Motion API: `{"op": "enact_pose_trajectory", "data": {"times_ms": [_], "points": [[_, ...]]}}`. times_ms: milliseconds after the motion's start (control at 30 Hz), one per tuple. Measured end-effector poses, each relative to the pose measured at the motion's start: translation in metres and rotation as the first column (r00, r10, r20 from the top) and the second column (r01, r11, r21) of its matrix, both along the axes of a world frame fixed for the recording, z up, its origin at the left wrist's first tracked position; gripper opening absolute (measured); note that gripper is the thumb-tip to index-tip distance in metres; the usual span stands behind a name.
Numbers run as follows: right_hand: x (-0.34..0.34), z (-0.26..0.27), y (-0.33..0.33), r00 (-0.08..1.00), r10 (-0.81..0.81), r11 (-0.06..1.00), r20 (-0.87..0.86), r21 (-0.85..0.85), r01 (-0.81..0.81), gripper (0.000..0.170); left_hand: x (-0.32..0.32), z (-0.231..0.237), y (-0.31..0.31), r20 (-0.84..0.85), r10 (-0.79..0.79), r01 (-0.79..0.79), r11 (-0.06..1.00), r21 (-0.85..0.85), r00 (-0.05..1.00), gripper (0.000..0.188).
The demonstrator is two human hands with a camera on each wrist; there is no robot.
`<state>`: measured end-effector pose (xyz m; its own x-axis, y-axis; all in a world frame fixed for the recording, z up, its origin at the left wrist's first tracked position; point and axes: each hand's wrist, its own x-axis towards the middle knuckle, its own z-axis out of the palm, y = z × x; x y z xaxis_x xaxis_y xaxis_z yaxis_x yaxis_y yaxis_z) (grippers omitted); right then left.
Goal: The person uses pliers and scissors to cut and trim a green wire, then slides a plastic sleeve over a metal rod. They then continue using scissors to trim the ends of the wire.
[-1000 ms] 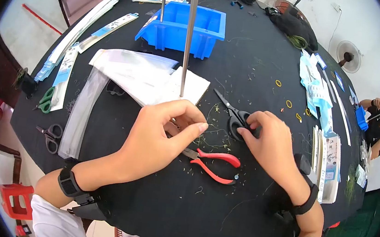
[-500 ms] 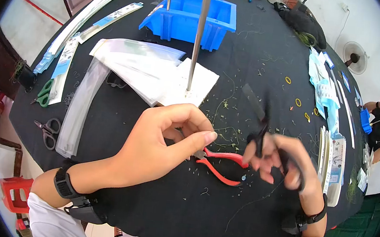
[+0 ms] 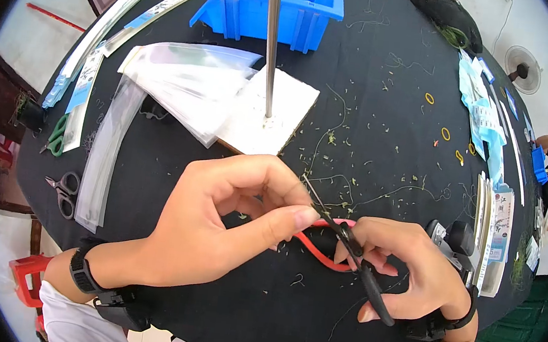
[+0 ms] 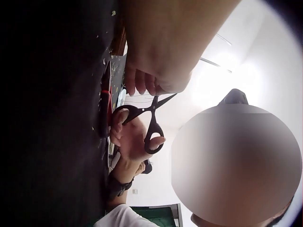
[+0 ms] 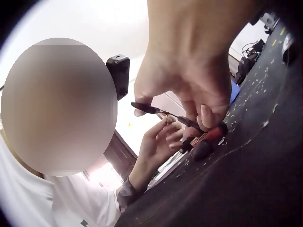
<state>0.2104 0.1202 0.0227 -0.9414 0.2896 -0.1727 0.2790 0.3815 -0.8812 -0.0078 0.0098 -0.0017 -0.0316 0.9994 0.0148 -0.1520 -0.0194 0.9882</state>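
My left hand (image 3: 222,219) pinches a tiny thin thing between thumb and forefinger; I cannot tell what it is. Black-handled scissors (image 4: 154,116) are in my right hand (image 3: 405,258), with the thumb through one loop and fingers in the other. Their blades stand apart in the left wrist view, right at the left fingertips. Under the scissors lie red-handled pliers (image 3: 322,253) on the black cloth, their head hidden behind the left hand.
Ahead stands a metal rod (image 3: 270,50) on a white board (image 3: 287,106), beside clear plastic sleeves (image 3: 182,88). A blue bin (image 3: 270,14) is farther back. Small grey scissors (image 3: 64,192) and green-handled scissors (image 3: 57,135) lie left. Packets (image 3: 498,228), yellow rings (image 3: 429,98) and thread scraps lie right.
The right hand has lifted the black scissors off the cloth, turned them, and brought the opened blades to the left fingertips. The left hand keeps its pinch, with little movement.
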Motion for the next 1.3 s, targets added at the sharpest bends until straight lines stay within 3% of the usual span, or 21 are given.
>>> {"op": "enact_pose_trajectory", "data": {"times_ms": [233, 933, 1300], "points": [[-0.002, -0.002, -0.002, 0.999, -0.042, 0.999, 0.030, -0.006, 0.042, 0.039, 0.001, 0.003, 0.000, -0.080, -0.009, 0.011, 0.999, 0.032, 0.997, 0.008], [-0.001, -0.006, -0.001, 1.000, -0.030, 0.999, 0.007, 0.042, 0.030, 0.036, 0.000, 0.007, 0.000, -0.064, -0.012, 0.009, 0.999, -0.046, 0.998, 0.009], [-0.001, -0.012, 0.001, 0.999, -0.030, 0.996, -0.046, 0.078, 0.033, 0.027, 0.003, 0.001, 0.001, -0.092, 0.066, -0.064, 0.998, 0.027, 0.994, 0.008]]}}
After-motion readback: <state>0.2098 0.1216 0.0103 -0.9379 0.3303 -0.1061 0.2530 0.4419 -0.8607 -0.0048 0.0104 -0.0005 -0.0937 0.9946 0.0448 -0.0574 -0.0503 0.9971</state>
